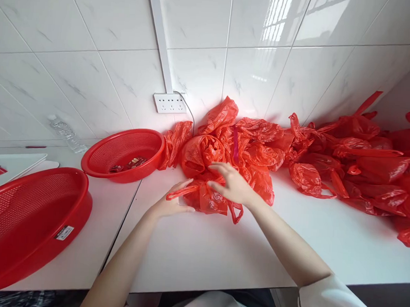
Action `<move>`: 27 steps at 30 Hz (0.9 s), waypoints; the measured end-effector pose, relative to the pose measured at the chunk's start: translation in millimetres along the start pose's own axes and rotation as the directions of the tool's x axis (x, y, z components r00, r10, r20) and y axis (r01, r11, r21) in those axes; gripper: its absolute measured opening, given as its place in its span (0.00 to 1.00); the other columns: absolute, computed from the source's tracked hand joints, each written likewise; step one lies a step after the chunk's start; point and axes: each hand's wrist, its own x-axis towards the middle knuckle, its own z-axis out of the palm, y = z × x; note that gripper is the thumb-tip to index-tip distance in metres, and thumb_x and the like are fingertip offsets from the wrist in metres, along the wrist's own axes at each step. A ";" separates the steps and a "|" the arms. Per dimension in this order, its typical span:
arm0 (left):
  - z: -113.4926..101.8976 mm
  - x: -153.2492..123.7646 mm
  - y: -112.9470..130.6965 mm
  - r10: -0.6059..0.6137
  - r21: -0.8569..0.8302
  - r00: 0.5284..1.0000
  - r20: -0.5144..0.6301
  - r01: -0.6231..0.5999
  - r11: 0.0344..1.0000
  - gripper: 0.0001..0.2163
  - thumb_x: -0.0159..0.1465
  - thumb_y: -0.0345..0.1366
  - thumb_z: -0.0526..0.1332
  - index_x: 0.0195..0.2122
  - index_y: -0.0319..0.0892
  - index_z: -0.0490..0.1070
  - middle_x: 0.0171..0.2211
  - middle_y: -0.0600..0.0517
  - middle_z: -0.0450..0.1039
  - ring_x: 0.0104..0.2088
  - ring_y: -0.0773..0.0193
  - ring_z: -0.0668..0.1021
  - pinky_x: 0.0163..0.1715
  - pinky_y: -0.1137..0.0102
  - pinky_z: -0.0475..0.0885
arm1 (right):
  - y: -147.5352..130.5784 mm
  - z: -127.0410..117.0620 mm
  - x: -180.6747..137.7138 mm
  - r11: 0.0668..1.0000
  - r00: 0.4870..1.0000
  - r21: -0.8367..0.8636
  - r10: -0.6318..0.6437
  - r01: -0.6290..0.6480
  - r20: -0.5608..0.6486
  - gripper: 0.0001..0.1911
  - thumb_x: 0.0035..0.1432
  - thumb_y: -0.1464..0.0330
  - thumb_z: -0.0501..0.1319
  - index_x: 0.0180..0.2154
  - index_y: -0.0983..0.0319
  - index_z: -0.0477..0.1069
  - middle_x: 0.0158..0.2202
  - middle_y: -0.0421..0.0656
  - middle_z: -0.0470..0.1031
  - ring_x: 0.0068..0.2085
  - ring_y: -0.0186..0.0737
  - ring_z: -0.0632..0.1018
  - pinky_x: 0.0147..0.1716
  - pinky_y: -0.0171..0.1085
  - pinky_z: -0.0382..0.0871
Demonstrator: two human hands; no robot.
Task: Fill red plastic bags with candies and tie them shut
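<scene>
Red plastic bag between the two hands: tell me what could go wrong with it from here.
A handle loop of the bag lies across the left hand, so it might catch and drag the bag when that hand pulls away. The bag also sits close against a heap of other red bags, so it could tangle or get mixed in with them.

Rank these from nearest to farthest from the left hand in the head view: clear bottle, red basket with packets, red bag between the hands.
1. Red bag: just right of the left hand.
2. Red basket with packets: left, farther back.
3. Clear bottle: farther left, beyond the basket.
</scene>
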 end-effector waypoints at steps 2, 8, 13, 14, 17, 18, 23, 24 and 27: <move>15.2 7.5 -5.6 0.020 0.014 0.997 -0.068 -0.019 1.000 0.34 0.53 0.40 0.71 0.61 0.50 0.65 0.61 0.47 0.64 0.66 0.48 0.62 0.66 0.54 0.59 | -7.5 19.6 2.5 0.996 0.984 -0.084 0.050 -0.036 0.169 0.27 0.59 0.56 0.63 0.56 0.62 0.68 0.54 0.53 0.73 0.53 0.51 0.76 0.53 0.48 0.69; 30.8 3.3 -8.7 -0.099 -0.253 0.993 -0.056 0.082 0.964 0.21 0.55 0.42 0.68 0.49 0.50 0.70 0.46 0.50 0.67 0.44 0.57 0.78 0.44 0.62 0.76 | -6.2 65.5 -2.0 0.991 0.947 -0.123 -0.013 0.056 0.322 0.20 0.59 0.59 0.65 0.50 0.61 0.70 0.45 0.49 0.77 0.42 0.47 0.79 0.40 0.40 0.70; 39.5 6.1 -9.6 -0.346 -0.644 0.938 0.040 0.289 0.708 0.11 0.61 0.44 0.62 0.39 0.45 0.65 0.27 0.57 0.65 0.25 0.67 0.71 0.26 0.72 0.68 | -8.0 67.1 -3.0 0.983 0.920 -0.079 -0.126 0.167 0.372 0.07 0.62 0.64 0.61 0.39 0.59 0.74 0.40 0.44 0.77 0.37 0.43 0.78 0.35 0.39 0.69; 39.0 6.7 -9.9 -0.340 -0.635 0.939 0.042 0.288 0.717 0.12 0.60 0.43 0.63 0.39 0.44 0.66 0.29 0.56 0.67 0.27 0.66 0.73 0.27 0.71 0.68 | -10.2 63.3 -3.8 0.987 0.919 -0.041 -0.127 0.153 0.373 0.05 0.63 0.64 0.61 0.37 0.58 0.74 0.38 0.43 0.77 0.35 0.41 0.77 0.34 0.38 0.69; 27.8 5.6 -14.2 -0.192 -0.460 0.979 0.068 0.202 0.865 0.18 0.53 0.45 0.68 0.43 0.44 0.72 0.44 0.47 0.73 0.39 0.56 0.78 0.36 0.65 0.74 | -17.5 37.1 -9.4 0.992 0.921 0.085 -0.115 0.089 0.373 0.06 0.62 0.66 0.61 0.34 0.56 0.75 0.30 0.37 0.76 0.29 0.35 0.75 0.29 0.34 0.69; 21.5 4.8 -17.0 -0.111 -0.382 0.991 0.078 0.133 0.915 0.21 0.53 0.46 0.69 0.47 0.45 0.73 0.50 0.45 0.72 0.45 0.53 0.77 0.41 0.64 0.75 | -18.3 21.5 -11.9 0.994 0.927 0.103 -0.081 0.046 0.365 0.06 0.62 0.66 0.61 0.33 0.56 0.76 0.28 0.36 0.76 0.27 0.34 0.74 0.27 0.33 0.68; -2.3 4.2 -36.4 -0.025 -0.015 0.994 -0.109 0.024 1.000 0.21 0.64 0.49 0.60 0.56 0.50 0.71 0.57 0.47 0.68 0.51 0.56 0.75 0.53 0.62 0.71 | 16.1 -115.9 -21.1 0.967 0.961 0.057 0.238 -0.248 0.140 0.12 0.59 0.64 0.63 0.28 0.64 0.80 0.21 0.39 0.76 0.19 0.30 0.72 0.16 0.29 0.61; -2.9 4.8 -39.7 -0.043 0.033 0.989 -0.140 0.048 0.998 0.21 0.64 0.49 0.59 0.55 0.49 0.73 0.55 0.48 0.69 0.49 0.56 0.76 0.52 0.62 0.72 | 30.1 -152.6 -22.4 0.956 0.960 0.110 0.277 -0.272 -0.034 0.11 0.55 0.65 0.66 0.26 0.66 0.81 0.19 0.40 0.76 0.16 0.30 0.71 0.14 0.29 0.59; 1.7 5.8 -45.8 -0.054 0.050 0.990 -0.131 0.061 0.997 0.19 0.63 0.50 0.59 0.50 0.48 0.76 0.51 0.48 0.73 0.45 0.56 0.77 0.48 0.63 0.75 | 72.3 -260.7 -31.0 0.962 0.896 0.158 0.267 -0.224 -0.354 0.11 0.52 0.67 0.67 0.21 0.63 0.79 0.19 0.40 0.77 0.16 0.30 0.74 0.16 0.29 0.59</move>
